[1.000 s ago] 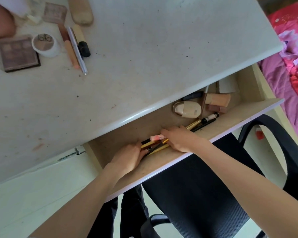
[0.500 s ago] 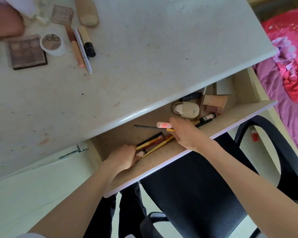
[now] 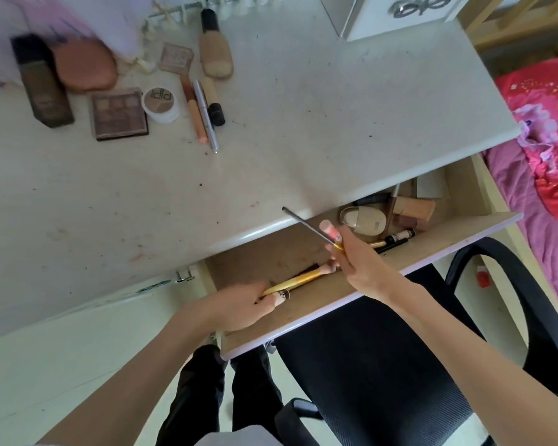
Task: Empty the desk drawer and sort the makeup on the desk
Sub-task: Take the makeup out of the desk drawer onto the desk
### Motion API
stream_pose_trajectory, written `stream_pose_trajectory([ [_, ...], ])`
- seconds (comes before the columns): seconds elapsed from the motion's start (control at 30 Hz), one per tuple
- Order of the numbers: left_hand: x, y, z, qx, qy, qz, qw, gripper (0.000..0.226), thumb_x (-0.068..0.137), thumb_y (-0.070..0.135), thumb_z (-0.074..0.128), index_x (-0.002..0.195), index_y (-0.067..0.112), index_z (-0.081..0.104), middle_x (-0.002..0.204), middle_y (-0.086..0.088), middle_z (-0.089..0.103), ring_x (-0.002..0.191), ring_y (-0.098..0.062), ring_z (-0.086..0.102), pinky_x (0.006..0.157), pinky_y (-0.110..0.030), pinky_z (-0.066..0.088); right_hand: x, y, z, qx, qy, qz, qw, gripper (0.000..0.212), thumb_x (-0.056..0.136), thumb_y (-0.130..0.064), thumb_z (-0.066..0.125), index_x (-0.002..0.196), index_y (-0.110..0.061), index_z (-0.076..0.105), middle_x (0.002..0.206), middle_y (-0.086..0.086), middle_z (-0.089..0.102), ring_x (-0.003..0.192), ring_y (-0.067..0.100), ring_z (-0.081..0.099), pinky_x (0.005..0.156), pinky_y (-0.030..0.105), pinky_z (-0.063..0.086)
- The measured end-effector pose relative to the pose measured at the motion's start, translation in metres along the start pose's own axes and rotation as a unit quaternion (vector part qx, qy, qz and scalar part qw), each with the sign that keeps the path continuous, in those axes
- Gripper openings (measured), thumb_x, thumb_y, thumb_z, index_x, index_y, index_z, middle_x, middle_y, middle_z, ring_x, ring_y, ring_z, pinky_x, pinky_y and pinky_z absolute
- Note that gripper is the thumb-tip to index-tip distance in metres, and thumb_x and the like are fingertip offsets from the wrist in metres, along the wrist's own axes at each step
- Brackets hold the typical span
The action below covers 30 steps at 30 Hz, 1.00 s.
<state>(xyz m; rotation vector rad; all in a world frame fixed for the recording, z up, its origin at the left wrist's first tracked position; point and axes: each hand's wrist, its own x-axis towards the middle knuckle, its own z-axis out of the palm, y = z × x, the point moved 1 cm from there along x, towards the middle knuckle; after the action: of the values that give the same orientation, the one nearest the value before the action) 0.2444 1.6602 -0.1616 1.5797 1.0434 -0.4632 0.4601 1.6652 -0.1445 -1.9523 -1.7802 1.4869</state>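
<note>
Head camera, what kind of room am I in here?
Probably a bedroom with a vanity desk: makeup such as a palette lies on the white desk, a bed with pink bedding stands beside it, and an office chair sits under the open drawer.

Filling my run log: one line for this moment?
left hand: grips gold brush | right hand: holds pencils | drawer: open

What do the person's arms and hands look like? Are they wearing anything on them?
Both arms are bare all the way down, with no sleeves showing on the forearms. The left hand and the right hand wear no gloves, and no rings, watch or bracelets show on the fingers or wrists. A bit of pale cloth shows at the bottom edge, perhaps the person's top.
</note>
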Motion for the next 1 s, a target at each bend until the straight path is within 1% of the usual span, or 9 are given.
stream_pose_trajectory([
  [0.1, -0.02, 0.007, -0.017, -0.048, 0.042, 0.031, 0.997, 0.033, 0.097, 0.046, 0.028, 0.072, 0.027, 0.037, 0.065, 0.006, 0.041, 0.059, -0.01, 0.039, 0.057, -0.025, 0.031, 0.007, -0.023, -0.01, 0.119, 0.064, 0.019, 0.991, 0.012, 0.101, -0.028, 0.031, 0.1, -0.017, 0.036, 0.071, 0.004, 0.054, 0.061, -0.004, 0.06, 0.063, 0.022, 0.046],
  [0.23, -0.032, 0.0, -0.045, -0.133, 0.108, 0.067, 0.983, 0.036, 0.098, 0.04, 0.03, 0.067, 0.024, 0.036, 0.06, 0.009, 0.035, 0.056, -0.011, 0.032, 0.057, -0.025, 0.028, 0.035, -0.06, -0.029, 0.243, 0.119, 0.017, 0.963, 0.018, 0.102, -0.02, 0.032, 0.089, -0.011, 0.04, 0.067, 0.005, 0.046, 0.064, 0.02, 0.051, 0.064, 0.025, 0.048],
  [0.4, -0.026, -0.006, -0.084, -0.313, 0.267, 0.056, 0.91, 0.044, 0.093, 0.052, 0.029, 0.073, 0.014, 0.038, 0.055, 0.008, 0.03, 0.047, -0.009, 0.026, 0.052, -0.026, 0.022, 0.081, -0.096, -0.032, 0.231, 0.105, 0.081, 0.964, 0.019, 0.102, -0.02, 0.031, 0.086, -0.012, 0.039, 0.069, 0.005, 0.044, 0.056, 0.016, 0.045, 0.049, 0.019, 0.046],
  [0.5, -0.003, 0.004, -0.112, -0.298, 0.341, 0.02, 0.891, 0.047, 0.095, 0.052, 0.024, 0.07, 0.015, 0.037, 0.059, 0.002, 0.039, 0.05, -0.013, 0.035, 0.051, -0.027, 0.028, 0.112, -0.115, -0.034, 0.19, 0.084, 0.128, 0.97, 0.017, 0.101, -0.019, 0.03, 0.095, -0.008, 0.041, 0.07, 0.006, 0.044, 0.052, 0.017, 0.046, 0.047, 0.026, 0.047],
  [0.6, 0.028, 0.018, -0.134, -0.261, 0.352, -0.014, 0.899, 0.051, 0.097, 0.05, 0.022, 0.093, 0.007, 0.05, 0.081, -0.01, 0.054, 0.067, -0.02, 0.053, 0.056, -0.029, 0.036, 0.137, -0.133, -0.043, 0.18, 0.099, 0.148, 0.968, 0.015, 0.099, -0.015, 0.029, 0.1, -0.006, 0.041, 0.069, 0.007, 0.044, 0.049, 0.018, 0.045, 0.046, 0.028, 0.044],
  [0.73, 0.052, 0.033, -0.157, -0.23, 0.36, -0.041, 0.903, 0.044, 0.101, 0.03, 0.026, 0.125, -0.004, 0.038, 0.121, -0.023, 0.052, 0.109, -0.035, 0.051, 0.066, -0.026, 0.03, 0.158, -0.149, -0.053, 0.165, 0.104, 0.149, 0.969, 0.016, 0.097, -0.009, 0.03, 0.091, -0.006, 0.045, 0.067, 0.009, 0.045, 0.051, 0.02, 0.044, 0.049, 0.028, 0.043],
  [0.83, 0.061, 0.034, -0.174, -0.247, 0.374, -0.039, 0.893, 0.035, 0.099, 0.02, 0.03, 0.125, -0.003, 0.039, 0.121, -0.021, 0.053, 0.106, -0.034, 0.053, 0.072, -0.032, 0.037, 0.168, -0.153, -0.059, 0.186, 0.135, 0.115, 0.966, 0.024, 0.096, -0.022, 0.043, 0.083, -0.005, 0.054, 0.07, 0.013, 0.051, 0.062, 0.024, 0.049, 0.064, 0.036, 0.048],
  [0.9, 0.063, 0.032, -0.178, -0.28, 0.363, -0.022, 0.888, 0.032, 0.098, 0.016, 0.031, 0.124, 0.0, 0.041, 0.116, -0.021, 0.055, 0.1, -0.034, 0.058, 0.083, -0.04, 0.049, 0.169, -0.154, -0.062, 0.21, 0.157, 0.098, 0.96, 0.033, 0.096, -0.028, 0.048, 0.101, 0.001, 0.062, 0.083, 0.013, 0.056, 0.078, 0.026, 0.056, 0.082, 0.039, 0.052],
  [1.0, 0.059, 0.031, -0.177, -0.303, 0.378, -0.003, 0.875, 0.033, 0.098, 0.012, 0.031, 0.127, 0.003, 0.044, 0.114, -0.02, 0.058, 0.105, -0.034, 0.057, 0.093, -0.044, 0.047, 0.169, -0.149, -0.066, 0.223, 0.165, 0.076, 0.958, 0.03, 0.097, -0.01, 0.038, 0.118, 0.001, 0.058, 0.113, 0.015, 0.061, 0.11, 0.03, 0.057, 0.1, 0.042, 0.046],
])
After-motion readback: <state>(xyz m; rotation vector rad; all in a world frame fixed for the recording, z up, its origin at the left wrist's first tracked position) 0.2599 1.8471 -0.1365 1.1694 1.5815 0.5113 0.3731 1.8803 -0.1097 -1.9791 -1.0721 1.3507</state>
